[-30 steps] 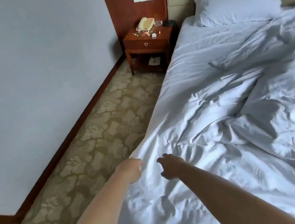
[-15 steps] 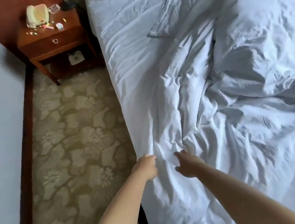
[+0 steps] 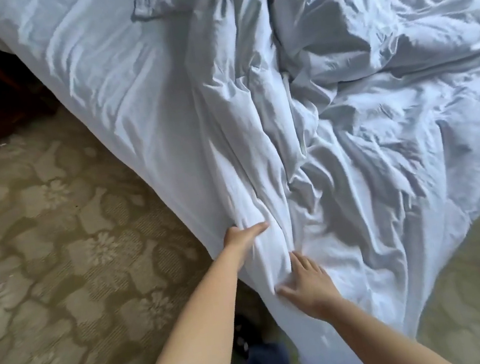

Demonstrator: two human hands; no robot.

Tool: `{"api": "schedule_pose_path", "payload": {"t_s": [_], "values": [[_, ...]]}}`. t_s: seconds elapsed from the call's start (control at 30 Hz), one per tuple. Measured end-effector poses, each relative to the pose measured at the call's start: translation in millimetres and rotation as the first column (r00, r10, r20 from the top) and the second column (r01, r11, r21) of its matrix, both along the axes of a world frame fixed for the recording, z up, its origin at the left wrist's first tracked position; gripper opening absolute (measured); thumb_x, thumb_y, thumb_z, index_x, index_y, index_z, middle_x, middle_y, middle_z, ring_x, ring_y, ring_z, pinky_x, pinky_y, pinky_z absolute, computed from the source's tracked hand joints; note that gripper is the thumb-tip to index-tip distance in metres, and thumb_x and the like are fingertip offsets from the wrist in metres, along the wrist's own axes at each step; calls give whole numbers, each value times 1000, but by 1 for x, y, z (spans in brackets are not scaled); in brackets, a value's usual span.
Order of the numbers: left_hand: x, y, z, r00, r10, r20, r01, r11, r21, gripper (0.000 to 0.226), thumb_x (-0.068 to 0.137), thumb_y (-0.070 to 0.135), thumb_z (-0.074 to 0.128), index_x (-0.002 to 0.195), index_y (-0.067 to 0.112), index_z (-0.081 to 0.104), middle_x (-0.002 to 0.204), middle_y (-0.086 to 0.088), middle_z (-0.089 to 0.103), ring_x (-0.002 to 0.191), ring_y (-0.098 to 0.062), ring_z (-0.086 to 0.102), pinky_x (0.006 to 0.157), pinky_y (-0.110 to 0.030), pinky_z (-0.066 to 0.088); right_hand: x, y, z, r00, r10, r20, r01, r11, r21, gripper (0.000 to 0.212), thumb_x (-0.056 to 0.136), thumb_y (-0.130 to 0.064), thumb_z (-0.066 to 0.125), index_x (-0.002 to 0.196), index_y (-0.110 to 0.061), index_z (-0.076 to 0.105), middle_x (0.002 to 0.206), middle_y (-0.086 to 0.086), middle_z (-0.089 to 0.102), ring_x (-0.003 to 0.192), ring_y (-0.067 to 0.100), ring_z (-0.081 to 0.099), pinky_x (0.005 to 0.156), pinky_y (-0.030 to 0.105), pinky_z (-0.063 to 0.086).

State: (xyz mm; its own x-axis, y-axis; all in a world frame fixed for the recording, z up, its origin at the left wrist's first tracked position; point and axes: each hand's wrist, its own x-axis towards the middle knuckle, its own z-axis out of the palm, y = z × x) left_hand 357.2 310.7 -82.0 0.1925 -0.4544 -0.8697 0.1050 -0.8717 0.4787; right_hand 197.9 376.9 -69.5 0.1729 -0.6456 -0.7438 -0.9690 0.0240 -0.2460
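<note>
Beside the beige floral-patterned carpet point(image 3: 70, 236), a person's left hand point(image 3: 245, 237) pinches the edge of a rumpled white fabric duvet point(image 3: 349, 135) near its closest corner, thumb on top, fingers hidden beneath; the right hand point(image 3: 308, 283) presses flat on it, fingers spread. A steady, even pull toward that corner should smooth it best.

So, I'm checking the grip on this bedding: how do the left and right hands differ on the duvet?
Grip: the left hand seems to pinch a duvet fold, thumb on top, fingers hidden beneath; the right hand lies flat, fingers spread. Place: the left hand is at the bed's side edge, the right hand nearer the corner. Both touch the same white duvet.
</note>
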Motion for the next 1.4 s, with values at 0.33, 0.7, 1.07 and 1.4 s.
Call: {"api": "schedule_pose_path", "payload": {"t_s": [0.33, 0.7, 1.07, 1.4], "values": [[-2, 18, 36, 943, -325, 71, 327, 945, -25, 49, 84, 18, 57, 129, 7, 40, 117, -10, 52, 100, -25, 51, 78, -30, 45, 29, 29, 41, 957, -260, -127, 209, 925, -317, 27, 85, -1, 42, 110, -12, 44, 108, 8, 59, 99, 30, 57, 67, 34, 38], [35, 119, 158, 916, -399, 51, 394, 864, -314, 33, 85, 7, 55, 117, 3, 46, 94, -11, 51, 71, -18, 54, 53, -29, 53, 56, 123, 161, 956, -193, -221, 49, 849, -527, 26, 93, -4, 41, 112, -6, 60, 114, 13, 64, 103, 32, 61, 74, 32, 41], [112, 213, 208, 919, -393, 26, 369, 835, -409, 9, 88, 2, 51, 95, 3, 48, 73, -7, 47, 61, -17, 49, 43, -22, 49, 131, 211, 215, 927, -222, -302, 3, 809, -588, 28, 92, -3, 39, 106, -9, 63, 110, 10, 65, 98, 29, 62, 73, 31, 45], [200, 171, 144, 540, -835, 103, 838, 545, 23, 36, 93, 36, 57, 121, 13, 52, 109, -9, 56, 96, -23, 56, 83, -37, 49, 181, 207, 133, 940, -178, -292, 136, 978, -160, 38, 89, -14, 46, 127, -14, 48, 126, 8, 54, 117, 28, 50, 92, 38, 40]]}}
